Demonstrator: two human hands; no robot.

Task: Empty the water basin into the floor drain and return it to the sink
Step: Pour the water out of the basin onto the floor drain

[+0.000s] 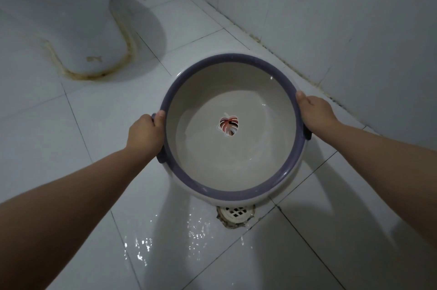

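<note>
A round white basin [236, 166] with a purple rim and a leaf picture on its bottom hangs over the floor, held level. Clear water fills its lower part. My left hand [145, 132] grips the left rim at a purple handle, thumb over the edge. My right hand [315, 112] grips the right rim the same way. The white floor drain [236, 213] lies just below the basin's near edge, half hidden by it.
The white toilet base [89, 36] stands at the back left with a stained seal line. A tiled wall [354, 29] runs along the right. The white floor tiles [165, 242] near the drain are wet with puddles.
</note>
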